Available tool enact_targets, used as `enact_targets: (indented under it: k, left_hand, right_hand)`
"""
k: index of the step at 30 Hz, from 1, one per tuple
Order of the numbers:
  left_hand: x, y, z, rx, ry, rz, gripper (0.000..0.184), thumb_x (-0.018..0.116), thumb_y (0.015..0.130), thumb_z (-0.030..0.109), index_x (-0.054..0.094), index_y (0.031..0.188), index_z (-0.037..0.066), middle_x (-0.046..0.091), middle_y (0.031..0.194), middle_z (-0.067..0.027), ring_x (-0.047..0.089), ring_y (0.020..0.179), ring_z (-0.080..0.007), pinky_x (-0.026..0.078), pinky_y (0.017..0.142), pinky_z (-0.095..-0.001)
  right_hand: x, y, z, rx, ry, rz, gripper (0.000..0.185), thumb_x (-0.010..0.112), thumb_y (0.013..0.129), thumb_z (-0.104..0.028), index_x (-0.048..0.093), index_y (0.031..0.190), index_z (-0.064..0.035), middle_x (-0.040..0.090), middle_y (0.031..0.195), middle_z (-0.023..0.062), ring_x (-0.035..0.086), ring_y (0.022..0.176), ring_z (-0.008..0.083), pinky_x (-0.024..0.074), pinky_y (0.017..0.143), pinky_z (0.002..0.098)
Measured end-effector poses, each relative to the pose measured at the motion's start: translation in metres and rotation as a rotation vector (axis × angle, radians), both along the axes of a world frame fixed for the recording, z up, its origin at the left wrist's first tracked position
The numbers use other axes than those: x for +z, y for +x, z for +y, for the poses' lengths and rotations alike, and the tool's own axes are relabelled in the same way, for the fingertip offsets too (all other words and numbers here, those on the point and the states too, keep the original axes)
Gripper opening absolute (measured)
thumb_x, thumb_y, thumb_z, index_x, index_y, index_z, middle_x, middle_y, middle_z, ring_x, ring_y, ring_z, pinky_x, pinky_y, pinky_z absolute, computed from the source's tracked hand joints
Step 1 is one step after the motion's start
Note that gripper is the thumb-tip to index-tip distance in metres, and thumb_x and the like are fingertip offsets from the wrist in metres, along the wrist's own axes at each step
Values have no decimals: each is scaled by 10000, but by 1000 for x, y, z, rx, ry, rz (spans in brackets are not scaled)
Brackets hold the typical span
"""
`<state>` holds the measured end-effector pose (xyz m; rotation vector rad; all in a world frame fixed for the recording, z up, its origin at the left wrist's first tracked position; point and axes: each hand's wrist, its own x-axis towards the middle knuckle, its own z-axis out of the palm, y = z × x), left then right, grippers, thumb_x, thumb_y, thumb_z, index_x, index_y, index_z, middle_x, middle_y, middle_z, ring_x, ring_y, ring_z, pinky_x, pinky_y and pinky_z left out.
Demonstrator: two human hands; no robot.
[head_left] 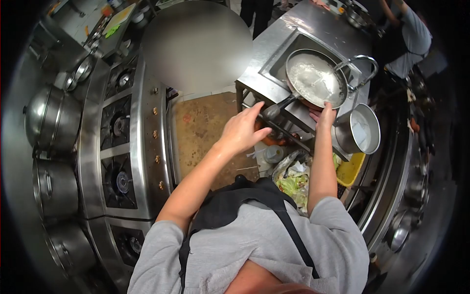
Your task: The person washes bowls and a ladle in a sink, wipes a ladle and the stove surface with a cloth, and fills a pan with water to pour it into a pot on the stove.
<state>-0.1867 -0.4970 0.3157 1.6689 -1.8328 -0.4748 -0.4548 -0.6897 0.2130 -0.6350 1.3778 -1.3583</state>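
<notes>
A frying pan (313,81) with a dark handle (281,106) sits over the sink (281,62), water in it, under the curved faucet (374,68). My right hand (325,117) grips the near edge of the pan, thumb at the rim and fingers partly hidden below. Close to the handle's end, my left hand (242,130) is open, thumb and fingers spread, apparently not touching it. A deep metal pot (350,132) stands just right of my right hand.
Burners (117,125) line the stove at left, with large pots (54,115) beyond. Below the counter are a bag of lettuce scraps (296,179) and a yellow crate (350,171). Another person (411,36) stands at upper right. A blurred patch hides the upper middle.
</notes>
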Motion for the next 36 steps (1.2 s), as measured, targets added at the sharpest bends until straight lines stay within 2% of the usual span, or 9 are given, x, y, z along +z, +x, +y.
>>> enact_targets:
  k: [5,8,11,14,16,19,22,24,36]
  left_hand:
    - [-66,70,113,176,280,-58,499,685,835,311,572,1230,29,653,1105,-188,626,1014,-364,504,858,-446]
    - [-150,95,226,259,533,-345,436,674,828,291,594,1173,37,661,948,-201,645,895,-372,507,786,-473]
    - [-217,71,357,367,744,-439,495,616,858,296,501,1294,92,633,1050,-170,639,905,-345,503,756,-488]
    - [-235,23,439,371,905,-122,530,539,901,274,424,1399,130,515,1334,-162,575,1140,-324,478,888,-497]
    - [-264,-19,486,291,560,-134,613,493,913,251,317,1489,138,297,1547,-112,379,1378,-275,378,1057,-496]
    - [-242,-34,465,329,525,-309,671,471,913,243,234,1529,124,128,1617,-78,210,1468,-221,267,1144,-491]
    - [-207,-22,446,319,550,-432,678,464,904,224,226,1526,95,141,1612,-80,249,1450,-220,294,1136,-482]
    - [-223,-17,449,126,565,-639,564,446,896,221,391,1451,129,163,1603,-96,244,1452,-245,290,1144,-464]
    - [-213,2,452,170,501,-230,589,469,888,120,347,1464,130,249,1564,-111,325,1402,-276,361,1110,-477]
  right_hand:
    - [-15,-8,-5,12,-23,40,487,495,861,-256,378,1307,-100,649,1024,209,684,708,365,563,591,468]
    - [-16,-11,-8,32,-4,40,486,513,863,-275,432,1241,19,646,989,234,688,758,380,568,627,465]
    - [-29,-21,-16,73,21,-11,510,531,895,-335,436,1239,30,637,1040,246,688,813,403,581,664,482]
    - [-39,-26,-24,64,5,-14,456,541,890,-298,472,1200,29,638,1072,234,686,827,409,598,689,491]
    - [-42,-27,-26,58,18,11,447,484,924,-302,477,1226,28,648,1024,238,683,859,386,592,739,472]
    - [-44,-25,-29,39,29,74,517,457,928,-319,450,1273,65,616,1105,259,656,955,407,574,835,473]
    - [-52,-27,-36,19,-16,133,523,499,904,-315,500,1208,111,633,1082,236,648,930,411,587,799,482]
    - [-45,-23,-33,26,3,158,506,518,885,-259,498,1133,182,637,1025,253,664,862,403,603,755,454]
    - [-26,-10,-7,183,-86,266,564,404,884,-253,433,1175,229,620,1040,308,682,865,406,604,736,424]
